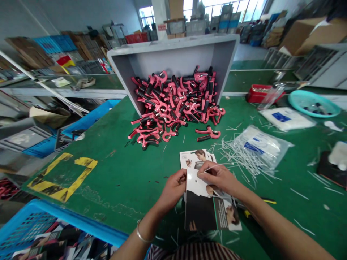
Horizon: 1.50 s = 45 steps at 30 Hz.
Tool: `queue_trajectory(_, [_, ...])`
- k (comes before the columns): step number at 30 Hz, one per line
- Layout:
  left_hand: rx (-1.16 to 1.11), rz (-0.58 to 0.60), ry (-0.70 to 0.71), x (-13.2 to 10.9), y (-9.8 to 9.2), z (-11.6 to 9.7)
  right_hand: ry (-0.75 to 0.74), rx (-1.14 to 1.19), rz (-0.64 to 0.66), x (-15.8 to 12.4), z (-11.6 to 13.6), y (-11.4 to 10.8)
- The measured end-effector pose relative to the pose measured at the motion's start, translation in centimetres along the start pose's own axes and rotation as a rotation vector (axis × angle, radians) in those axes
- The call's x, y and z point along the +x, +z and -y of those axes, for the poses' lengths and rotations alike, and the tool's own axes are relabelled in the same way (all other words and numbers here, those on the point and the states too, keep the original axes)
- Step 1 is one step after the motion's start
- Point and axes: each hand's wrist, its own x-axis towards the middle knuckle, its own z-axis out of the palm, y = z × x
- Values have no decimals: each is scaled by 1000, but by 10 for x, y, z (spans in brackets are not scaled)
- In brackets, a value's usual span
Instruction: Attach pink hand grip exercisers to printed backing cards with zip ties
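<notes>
My left hand grips the left edge of a printed packaging card, fingers closed on it. My right hand pinches a thin white cable tie against the card's top. More printed cards lie stacked beneath on the green table. A heap of pink and black hand grippers spills from a tipped grey bin further back.
Loose white cable ties and a clear bag of them lie at right. One hand gripper sits apart. A teal bowl, a red tray, a blue crate of cards and yellow floor tape are nearby.
</notes>
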Motion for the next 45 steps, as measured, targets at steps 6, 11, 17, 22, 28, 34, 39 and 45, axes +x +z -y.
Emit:
queue_trajectory(6, [134, -87, 43, -6, -4, 24, 47, -31, 75, 0, -4, 5])
queue_trajectory(11, [434, 3, 106, -38, -26, 20, 91, 3, 93, 1, -15, 5])
queue_trajectory(17, [429, 262, 156, -66, -34, 2, 242, 217, 208, 11, -18, 13])
queue_trajectory(22, [513, -121, 317, -42, -28, 23, 215, 251, 186, 18, -13, 18])
queue_trajectory(28, [397, -80, 284, -12, -15, 28, 61, -4, 92, 20, -6, 14])
queue_trajectory(34, [351, -114, 234, -13, -13, 32, -86, -130, 112, 19, -8, 8])
queue_trajectory(39, [164, -188, 136, -12, -13, 41, -141, -166, 195, 19, -15, 8])
queue_trajectory(45, [244, -131, 144, -14, -13, 32, -133, -191, 217, 16, -11, 4])
